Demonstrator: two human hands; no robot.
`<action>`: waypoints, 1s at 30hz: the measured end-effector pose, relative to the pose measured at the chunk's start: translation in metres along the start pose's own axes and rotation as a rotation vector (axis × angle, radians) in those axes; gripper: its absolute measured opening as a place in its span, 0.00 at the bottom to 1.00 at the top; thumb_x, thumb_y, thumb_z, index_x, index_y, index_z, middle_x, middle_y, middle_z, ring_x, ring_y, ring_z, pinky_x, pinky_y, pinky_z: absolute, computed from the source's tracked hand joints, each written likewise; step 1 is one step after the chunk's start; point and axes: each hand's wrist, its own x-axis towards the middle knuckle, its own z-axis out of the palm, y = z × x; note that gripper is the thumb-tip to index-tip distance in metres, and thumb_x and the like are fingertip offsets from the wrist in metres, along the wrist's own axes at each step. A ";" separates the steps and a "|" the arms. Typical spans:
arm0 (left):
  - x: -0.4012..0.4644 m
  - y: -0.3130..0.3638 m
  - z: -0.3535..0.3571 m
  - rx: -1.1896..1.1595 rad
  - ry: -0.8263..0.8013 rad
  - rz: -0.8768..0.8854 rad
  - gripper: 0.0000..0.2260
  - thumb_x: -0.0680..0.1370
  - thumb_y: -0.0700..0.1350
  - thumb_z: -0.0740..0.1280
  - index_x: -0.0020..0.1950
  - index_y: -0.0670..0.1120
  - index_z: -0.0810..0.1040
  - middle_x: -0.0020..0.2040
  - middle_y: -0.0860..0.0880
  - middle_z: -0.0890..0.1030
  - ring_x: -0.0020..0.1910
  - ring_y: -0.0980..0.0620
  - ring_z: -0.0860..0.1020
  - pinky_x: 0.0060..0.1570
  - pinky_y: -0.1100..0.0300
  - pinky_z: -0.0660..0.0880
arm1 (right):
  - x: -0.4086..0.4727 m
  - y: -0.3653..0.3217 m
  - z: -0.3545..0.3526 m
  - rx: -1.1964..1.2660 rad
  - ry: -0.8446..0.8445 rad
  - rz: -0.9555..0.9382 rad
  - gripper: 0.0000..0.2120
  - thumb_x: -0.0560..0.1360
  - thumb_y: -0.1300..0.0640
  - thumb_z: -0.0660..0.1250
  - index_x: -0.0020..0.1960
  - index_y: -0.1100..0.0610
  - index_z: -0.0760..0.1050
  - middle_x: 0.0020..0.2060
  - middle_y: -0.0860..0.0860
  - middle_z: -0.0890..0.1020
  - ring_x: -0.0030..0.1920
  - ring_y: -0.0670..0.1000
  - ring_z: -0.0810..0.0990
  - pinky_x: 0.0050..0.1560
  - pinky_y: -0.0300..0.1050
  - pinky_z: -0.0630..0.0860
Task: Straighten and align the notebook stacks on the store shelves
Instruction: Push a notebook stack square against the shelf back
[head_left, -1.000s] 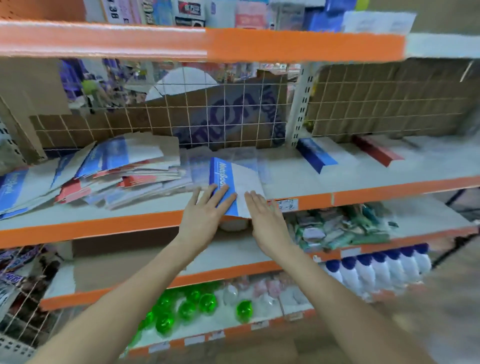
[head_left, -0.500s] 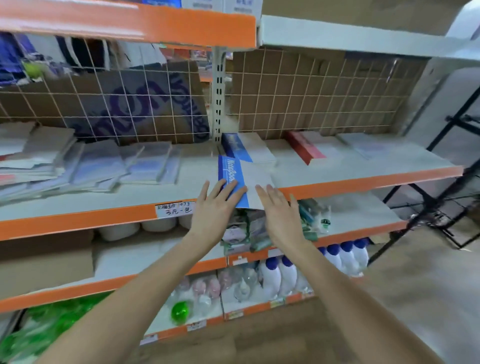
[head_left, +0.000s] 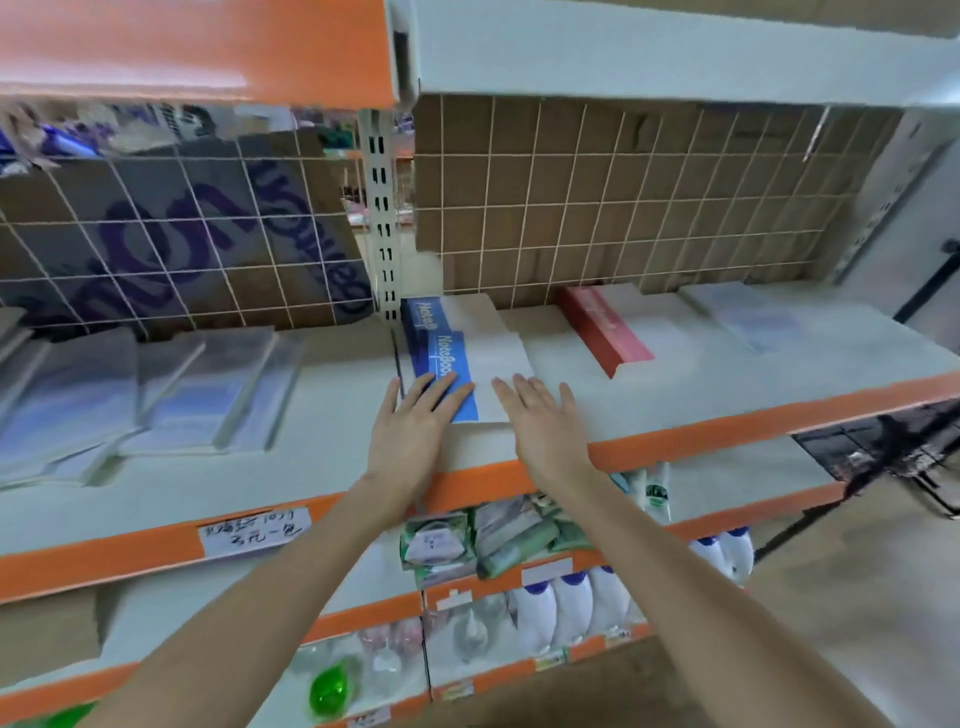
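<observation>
A blue-and-white notebook (head_left: 483, 371) lies on the grey shelf (head_left: 332, 452), overlapping another blue-and-white notebook (head_left: 457, 314) behind it by the wire back. My left hand (head_left: 415, 431) lies flat with straight fingers on the near notebook's blue spine edge. Flat on its white right side rests my right hand (head_left: 543, 426), fingers straight. A red-and-white notebook stack (head_left: 618, 332) sits further right. Pale plastic-wrapped notebooks (head_left: 171, 395) are spread unevenly on the left.
A white slotted upright (head_left: 384, 223) and wire grid (head_left: 623, 208) back the shelf. More wrapped notebooks (head_left: 748, 317) lie at the far right. A handwritten price tag (head_left: 254, 532) is on the orange edge. Bottles (head_left: 566, 603) and packets fill lower shelves.
The notebook under both hands has slid right along the shelf and back, now overlapping the blue notebook by the upright. The messy left stacks have passed out of the view's centre.
</observation>
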 end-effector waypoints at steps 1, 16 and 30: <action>0.008 -0.004 0.005 0.002 -0.037 0.006 0.33 0.78 0.34 0.54 0.77 0.55 0.44 0.78 0.52 0.48 0.77 0.51 0.47 0.72 0.50 0.41 | 0.009 0.004 0.003 -0.009 -0.040 -0.020 0.33 0.78 0.66 0.54 0.78 0.52 0.44 0.77 0.53 0.52 0.76 0.52 0.50 0.73 0.57 0.47; 0.023 -0.033 0.026 -0.579 0.111 -0.156 0.30 0.76 0.62 0.61 0.74 0.48 0.64 0.74 0.47 0.61 0.74 0.50 0.57 0.74 0.54 0.46 | 0.055 0.063 0.025 0.622 -0.029 -0.070 0.32 0.75 0.43 0.66 0.74 0.46 0.59 0.76 0.46 0.55 0.74 0.39 0.46 0.74 0.46 0.40; 0.026 -0.035 0.033 -0.570 0.183 -0.258 0.20 0.78 0.48 0.64 0.69 0.45 0.70 0.69 0.48 0.71 0.73 0.50 0.61 0.72 0.60 0.45 | 0.078 0.067 0.036 0.852 0.103 -0.082 0.26 0.73 0.52 0.70 0.69 0.49 0.67 0.70 0.44 0.68 0.73 0.45 0.59 0.74 0.52 0.50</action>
